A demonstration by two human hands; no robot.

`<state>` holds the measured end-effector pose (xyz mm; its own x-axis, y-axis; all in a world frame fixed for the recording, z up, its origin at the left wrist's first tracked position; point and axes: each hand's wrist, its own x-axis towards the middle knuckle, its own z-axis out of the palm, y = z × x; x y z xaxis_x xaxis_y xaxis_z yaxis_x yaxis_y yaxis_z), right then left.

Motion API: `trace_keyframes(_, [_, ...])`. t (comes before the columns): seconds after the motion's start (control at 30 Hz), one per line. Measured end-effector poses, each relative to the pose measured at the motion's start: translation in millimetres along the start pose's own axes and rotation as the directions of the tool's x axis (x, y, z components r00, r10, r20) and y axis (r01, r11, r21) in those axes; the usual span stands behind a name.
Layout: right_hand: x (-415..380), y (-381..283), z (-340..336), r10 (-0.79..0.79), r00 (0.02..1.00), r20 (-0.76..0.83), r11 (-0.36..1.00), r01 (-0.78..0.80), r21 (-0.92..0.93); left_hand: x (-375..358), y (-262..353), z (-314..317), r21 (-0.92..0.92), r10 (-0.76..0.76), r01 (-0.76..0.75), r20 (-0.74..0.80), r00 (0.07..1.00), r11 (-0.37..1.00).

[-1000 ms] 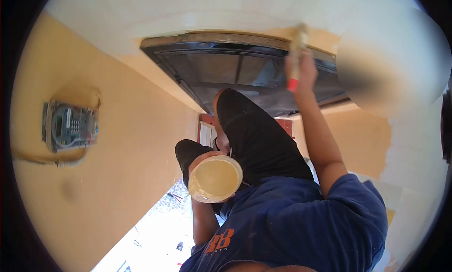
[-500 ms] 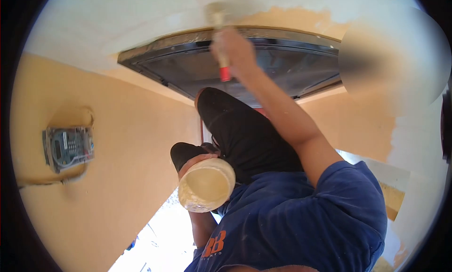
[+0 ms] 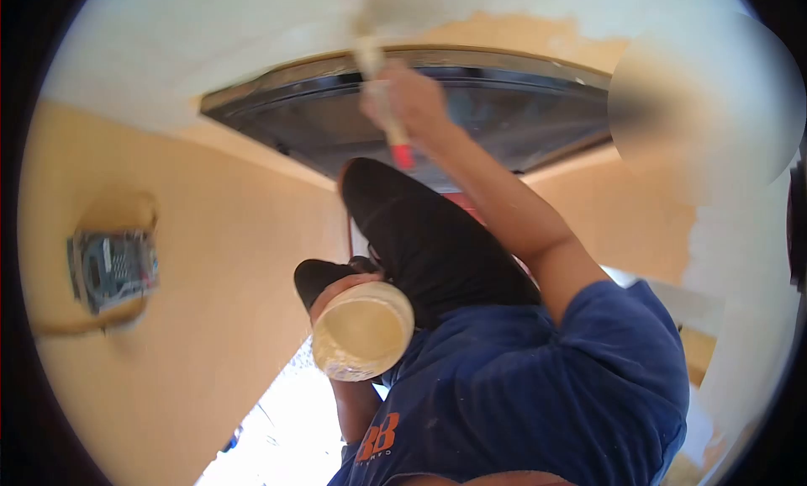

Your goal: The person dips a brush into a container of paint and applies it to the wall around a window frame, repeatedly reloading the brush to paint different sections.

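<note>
Part-painted building (image 3: pixel 227 225), patchy white and orange wall (image 3: pixel 513 30)

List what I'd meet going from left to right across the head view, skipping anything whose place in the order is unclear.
Wall-mounted keypad device → round tub with cream-coloured contents → bent right elbow → small yellow-ochre patch near the right edge.

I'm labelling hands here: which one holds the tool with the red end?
The right hand, gripping the red-ended brush; the left hand holds a pale tub instead.
</note>
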<state>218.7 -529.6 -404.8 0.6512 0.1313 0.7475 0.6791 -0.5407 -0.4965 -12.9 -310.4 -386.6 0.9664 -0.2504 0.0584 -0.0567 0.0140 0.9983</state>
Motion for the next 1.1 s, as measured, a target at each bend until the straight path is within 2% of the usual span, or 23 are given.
trace_keyframes(0.03, [10,-5,-2,-0.225,0.974,-0.032,0.955,0.214,-0.204,3,1,7,-0.023,0.000,0.002,0.051,0.999,1.000])
trace_keyframes(0.1, [14,4,-3,-0.142,0.990,0.008,0.956,0.140,-0.257,8,2,18,-0.073,0.190,-0.197,-0.100,0.977,0.978])
trace_keyframes(0.13, [13,10,-8,-0.077,0.996,0.043,0.964,0.085,-0.254,11,1,18,-0.031,0.291,-0.295,-0.100,0.952,0.955])
trace_keyframes(0.17, [9,17,-19,-0.070,0.997,0.040,0.959,0.078,-0.273,12,0,20,-0.046,0.291,-0.295,-0.085,0.953,0.954])
trace_keyframes(0.23, [-2,27,-46,-0.117,0.988,-0.104,0.946,0.079,-0.315,12,-5,18,-0.044,0.304,-0.312,-0.132,0.943,0.949])
trace_keyframes(0.3, [-18,37,-72,-0.115,0.983,-0.145,0.922,0.052,-0.383,12,-8,15,-0.053,0.287,-0.294,-0.121,0.950,0.954])
trace_keyframes(0.37, [-32,36,-88,-0.019,0.979,-0.201,0.916,-0.063,-0.396,8,-13,10,-0.041,0.268,-0.275,-0.127,0.955,0.961])
trace_keyframes(0.43, [-40,26,-99,0.010,0.975,-0.222,0.930,-0.091,-0.356,1,-18,11,-0.116,0.172,-0.190,-0.148,0.974,0.975])
trace_keyframes(0.47, [-40,19,-98,0.021,0.965,-0.260,0.924,-0.118,-0.363,0,-17,9,-0.219,0.052,-0.085,-0.152,0.987,0.972])
trace_keyframes(0.5, [-36,11,-92,0.029,0.954,-0.297,0.919,-0.142,-0.367,0,-11,4,-0.194,0.047,-0.086,-0.194,0.980,0.977])
trace_keyframes(0.57, [-32,1,-74,0.033,0.962,-0.272,0.950,-0.115,-0.291,4,8,-1,0.016,-0.018,0.019,-0.049,0.999,1.000])
trace_keyframes(0.6, [-28,-2,-63,0.031,0.964,-0.265,0.955,-0.107,-0.277,8,12,6,-0.017,0.094,-0.098,-0.159,0.983,0.995])
trace_keyframes(0.63, [-28,-1,-44,0.029,0.966,-0.258,0.964,-0.095,-0.248,3,11,4,-0.001,0.095,-0.097,-0.188,0.978,0.995])
trace_keyframes(0.67, [-32,2,-23,0.207,0.949,-0.238,0.977,-0.214,-0.004,-1,8,1,-0.194,-0.036,0.007,-0.150,0.988,0.981])
trace_keyframes(0.7, [-31,2,-7,0.370,0.912,-0.176,0.917,-0.328,0.229,-3,6,0,-0.378,-0.151,0.109,-0.084,0.985,0.919])
trace_keyframes(0.73, [-11,-18,-5,-0.115,0.975,-0.189,0.968,0.067,-0.242,-3,7,2,-0.269,-0.099,0.068,-0.103,0.990,0.961])
trace_keyframes(0.83, [2,-22,25,-0.167,0.976,-0.142,0.980,0.148,-0.136,-9,3,1,-0.293,-0.133,0.090,-0.130,0.983,0.952])
trace_keyframes(0.9, [12,-19,31,-0.158,0.983,-0.095,0.973,0.139,-0.182,-10,2,-2,-0.293,-0.073,0.028,-0.141,0.987,0.956])
trace_keyframes(0.97, [23,-11,27,-0.179,0.983,-0.044,0.956,0.163,-0.246,-13,-8,-6,-0.501,-0.130,0.072,-0.081,0.988,0.862])
trace_keyframes(1.0, [27,-10,15,-0.156,0.987,0.037,0.946,0.160,-0.281,-16,-17,-6,-0.534,-0.081,0.023,-0.085,0.993,0.845])
trace_keyframes(1.03, [23,5,5,-0.241,0.970,0.020,0.912,0.233,-0.337,-15,-15,-9,-0.532,-0.079,0.020,-0.087,0.993,0.846])
trace_keyframes(1.07, [18,21,-6,-0.324,0.946,0.008,0.868,0.301,-0.395,-12,-13,-11,-0.417,-0.082,0.052,-0.055,0.995,0.907])
trace_keyframes(1.1, [12,30,-25,-0.286,0.958,0.014,0.878,0.268,-0.396,-9,-12,-13,-0.297,-0.087,0.076,-0.024,0.996,0.952])
